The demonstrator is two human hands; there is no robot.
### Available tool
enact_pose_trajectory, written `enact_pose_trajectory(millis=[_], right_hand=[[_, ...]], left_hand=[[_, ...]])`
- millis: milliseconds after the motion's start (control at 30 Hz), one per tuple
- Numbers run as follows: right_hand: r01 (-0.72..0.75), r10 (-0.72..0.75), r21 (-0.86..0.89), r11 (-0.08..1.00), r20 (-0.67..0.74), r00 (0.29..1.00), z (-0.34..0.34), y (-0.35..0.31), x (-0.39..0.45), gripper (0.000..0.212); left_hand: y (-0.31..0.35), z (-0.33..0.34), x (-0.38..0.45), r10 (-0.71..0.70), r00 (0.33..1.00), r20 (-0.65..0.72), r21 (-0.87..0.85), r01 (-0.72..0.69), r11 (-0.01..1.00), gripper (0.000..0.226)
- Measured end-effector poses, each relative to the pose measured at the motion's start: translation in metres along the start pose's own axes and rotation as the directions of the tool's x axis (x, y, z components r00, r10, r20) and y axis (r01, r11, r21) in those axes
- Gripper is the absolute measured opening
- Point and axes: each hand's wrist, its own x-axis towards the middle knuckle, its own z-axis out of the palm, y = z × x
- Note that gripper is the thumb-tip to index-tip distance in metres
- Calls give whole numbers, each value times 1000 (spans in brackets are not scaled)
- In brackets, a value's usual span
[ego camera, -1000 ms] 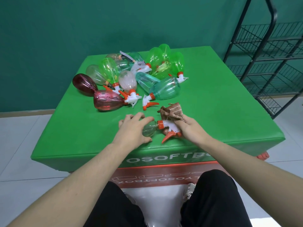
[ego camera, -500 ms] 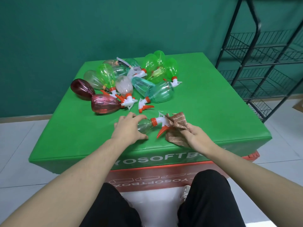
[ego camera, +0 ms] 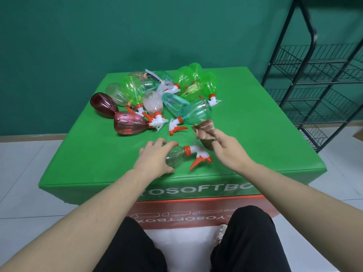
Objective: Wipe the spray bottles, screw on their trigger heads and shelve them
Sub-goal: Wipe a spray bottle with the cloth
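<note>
Two hands on the job. Left hand (ego camera: 155,158) lies over the body of the clear bottle (ego camera: 174,158), which rests on its side near the front edge of the green surface (ego camera: 255,146); its trigger head (ego camera: 198,156) is already on, orange collar and lever pointing right. Right hand (ego camera: 229,152) holds the brown cloth (ego camera: 206,132) up just above and beyond the trigger head; can't tell if the cloth touches it.

Step in hand, as I read it: wiping this bottle. To do it well: keep the left hand pinning the body so it can't roll, bring the cloth down onto the neck and head, wipe along the length, then rotate the bottle and repeat on the hidden side. Check the collar is tight before shelving.

Fingers: left ones curve loosely round the bottle body, thumb at the near side, holding it down. Right ones are bunched together pinching the cloth, nothing else in them.

Pile of other bottles (ego camera: 157,99) sits further back on the surface, wire rack (ego camera: 322,81) off to the right.
</note>
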Motion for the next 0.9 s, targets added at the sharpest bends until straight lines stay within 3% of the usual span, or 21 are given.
enact_pose_trajectory(millis=[67, 133, 233, 600, 900], right_hand=[[150, -124, -169, 974, 154, 980, 8, 1, 6, 40], [271, -160, -357, 894, 311, 937, 16, 8, 13, 55], [354, -161, -518, 779, 379, 911, 21, 15, 16, 59], [475, -277, -601, 643, 395, 876, 4, 37, -34, 62], [355, -87, -631, 689, 415, 906, 22, 19, 10, 74]], left_hand=[[-3, 0, 1, 12, 1000, 10, -1, -12, 1000, 100], [-6, 0, 1, 36, 999, 5, 0, -36, 999, 99], [-10, 3, 2, 56, 998, -12, -35, -57, 998, 97], [-15, 3, 12, 55, 998, -30, -130, -59, 990, 94], [-15, 8, 9, 83, 996, -26, -84, -85, 993, 92]])
